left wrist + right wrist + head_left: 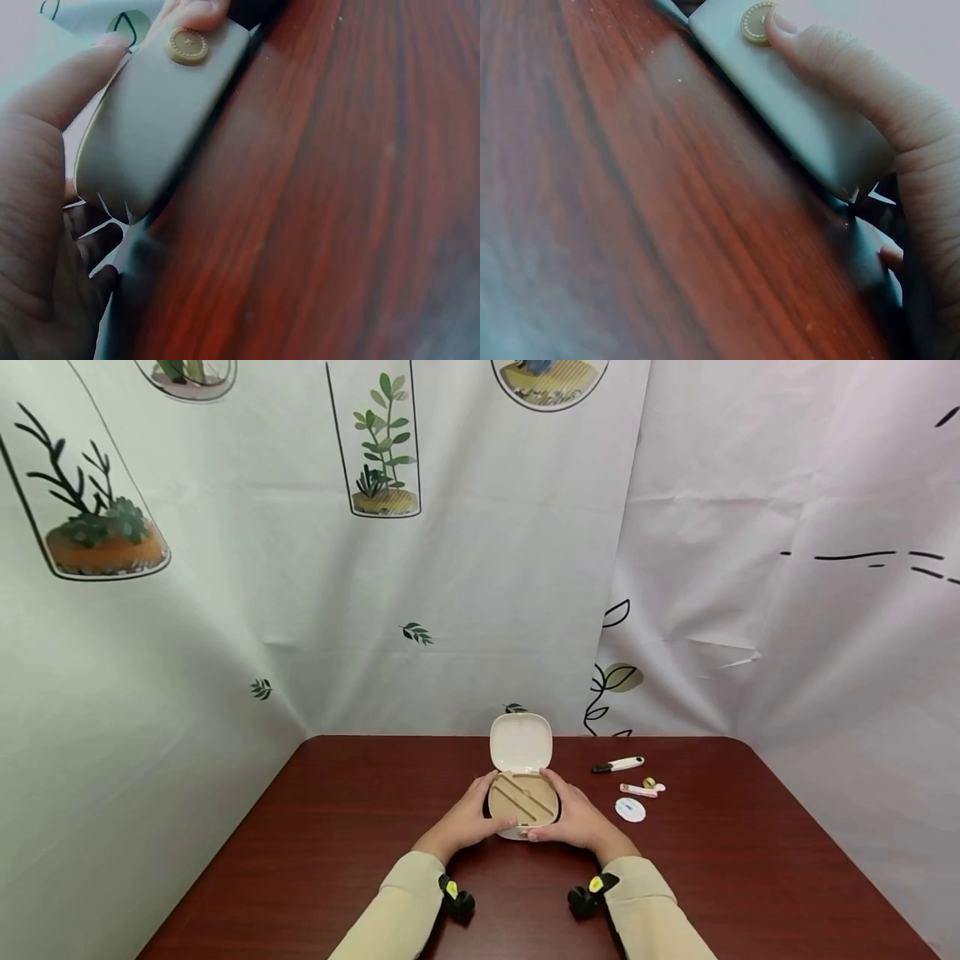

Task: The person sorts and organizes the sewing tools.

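A small white case [513, 833] stands on the table with its hinged lid [521, 743] raised at the back. Inside lies a tan insert [534, 787] with diagonal slots. My left hand [467, 817] grips the case's left side, its thumb over the front top edge. From the right side my right hand [581, 818] grips it too. In the right wrist view, that thumb [840, 56] touches a round gold button [756, 22] on the front wall. The left wrist view shows the same button [187, 46]. Fingers behind the case are partly hidden.
Right of the case lie a white tool with a dark end [618, 765], a slim pink-and-white item [637, 791], a small gold object [648, 782] and a white round disc [630, 810]. The dark red table [360, 827] ends at a printed cloth backdrop [480, 568].
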